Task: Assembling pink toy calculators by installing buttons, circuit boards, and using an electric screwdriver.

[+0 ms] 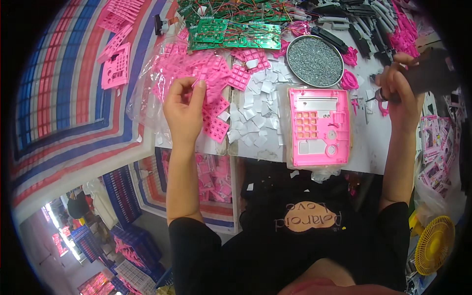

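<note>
A pink keypad is pinched by the left hand over the far-left pile, while the right hand is clamped on a screwdriver, kept ready right of the pink panel.

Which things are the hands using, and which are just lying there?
In use:
left hand at pink rubber keypad pieces
right hand gripping a dark tool
pink plastic front panel

Lying about:
round metal tray of screws
green circuit boards
yellow fan

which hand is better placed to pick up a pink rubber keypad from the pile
Left. The left hand is already over the pile of pink rubber keypads, fingertips pinching at one. The right hand is off to the far side, gripping a dark tool, so it is busy and farther away.
</note>
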A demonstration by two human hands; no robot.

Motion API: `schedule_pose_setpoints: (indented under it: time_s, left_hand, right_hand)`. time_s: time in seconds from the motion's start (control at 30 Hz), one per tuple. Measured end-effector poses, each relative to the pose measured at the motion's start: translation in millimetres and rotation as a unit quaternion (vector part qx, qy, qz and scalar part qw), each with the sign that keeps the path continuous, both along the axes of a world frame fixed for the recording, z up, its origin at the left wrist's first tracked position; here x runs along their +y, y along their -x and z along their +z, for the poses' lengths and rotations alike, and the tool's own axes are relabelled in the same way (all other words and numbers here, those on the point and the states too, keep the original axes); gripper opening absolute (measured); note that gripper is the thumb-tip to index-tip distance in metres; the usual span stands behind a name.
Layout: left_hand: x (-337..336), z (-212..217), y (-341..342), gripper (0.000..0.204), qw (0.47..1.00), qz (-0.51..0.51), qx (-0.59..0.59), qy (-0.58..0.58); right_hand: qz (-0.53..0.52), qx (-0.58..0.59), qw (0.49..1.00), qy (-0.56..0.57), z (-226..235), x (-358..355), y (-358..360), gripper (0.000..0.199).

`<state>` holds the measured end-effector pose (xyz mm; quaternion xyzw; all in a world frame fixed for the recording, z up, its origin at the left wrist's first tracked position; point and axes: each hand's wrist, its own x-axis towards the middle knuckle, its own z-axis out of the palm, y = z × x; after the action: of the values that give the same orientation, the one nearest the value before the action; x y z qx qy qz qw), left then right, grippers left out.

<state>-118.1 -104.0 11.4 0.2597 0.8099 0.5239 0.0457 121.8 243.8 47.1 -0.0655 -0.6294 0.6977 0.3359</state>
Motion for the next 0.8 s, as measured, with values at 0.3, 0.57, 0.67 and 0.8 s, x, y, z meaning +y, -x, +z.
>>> schedule_pose_setpoints:
  time_s: [0.3,0.57,0.67,0.8]
  left_hand:
    - [11.4,-18.0,-25.3,0.008,0.875,-0.027,-0.375,-0.304]
    - [34.6,-4.3,-72.9,0.015,0.752,-0.105,-0.540,-0.363]
    - [41.3,-2.9,-106.3,0.019,0.701,-0.134,-0.614,-0.338]
    - [29.9,2.4,-136.6,0.018,0.837,-0.141,-0.515,-0.124]
  right_hand:
    - [-0.326,0.012,0.883,-0.338,1.9,-11.7,-13.8,0.061]
    - [-0.093,-0.035,0.856,-0.508,-3.2,-93.4,-5.3,0.052]
    - [-0.015,0.034,0.840,-0.541,-13.7,-102.7,11.0,0.041]
    - [0.200,0.004,0.861,-0.468,8.0,-94.4,-11.2,0.027]
